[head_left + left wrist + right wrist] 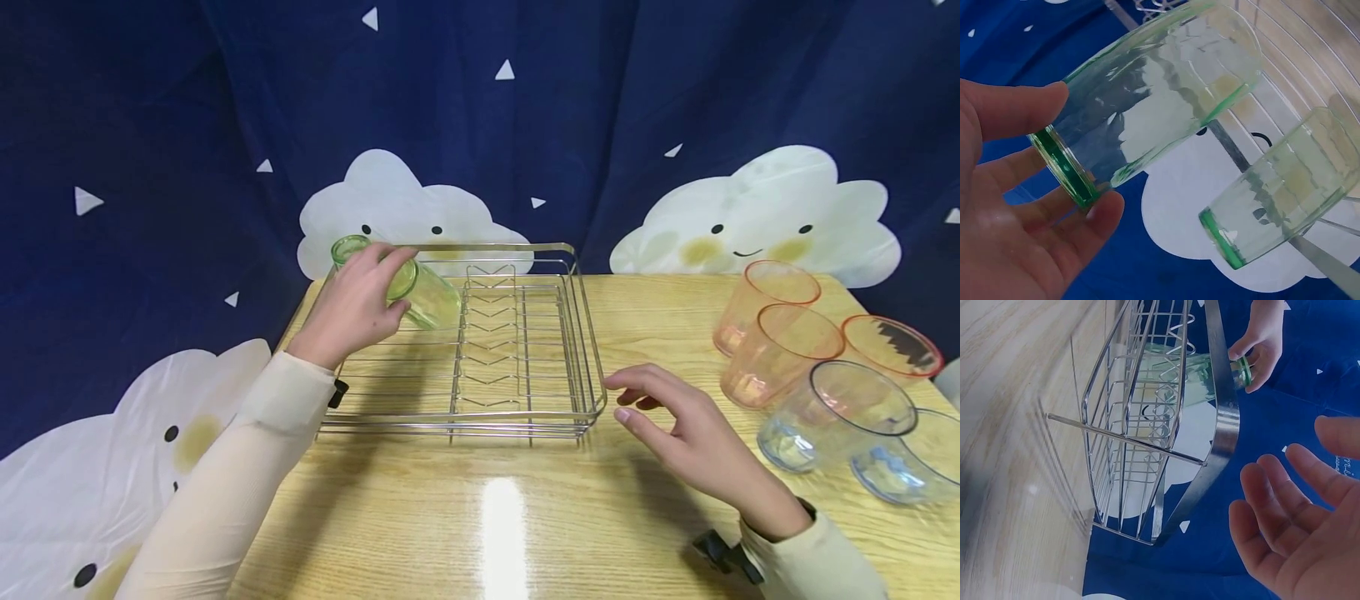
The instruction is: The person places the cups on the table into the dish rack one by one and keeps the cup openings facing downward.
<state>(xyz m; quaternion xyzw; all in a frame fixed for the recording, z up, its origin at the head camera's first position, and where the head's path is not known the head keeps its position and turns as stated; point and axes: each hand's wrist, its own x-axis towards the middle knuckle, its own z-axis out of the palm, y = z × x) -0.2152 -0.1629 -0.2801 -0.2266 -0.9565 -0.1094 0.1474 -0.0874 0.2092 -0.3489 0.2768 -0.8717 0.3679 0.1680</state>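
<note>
My left hand (356,304) grips a clear green cup (1160,94) by its thick base, fingers and thumb spread round it. The cup is tilted, mouth end pointing down and right over the left part of a wire dish rack (487,415). Another green cup (1279,194) sits upside down at the rack's back left corner; in the head view the left hand partly covers this second cup (349,245). My right hand (686,433) hovers beside the rack's front right corner, fingers loosely bent and holding nothing. In the right wrist view its palm (1322,556) shows bare.
On the right side of the wooden table (405,517) stand several upright clear cups, orange ones such as this orange cup (780,358) behind blue ones such as this blue cup (832,425). A row of bent wire dividers (487,333) runs through the rack. Behind hangs a dark blue curtain (585,100).
</note>
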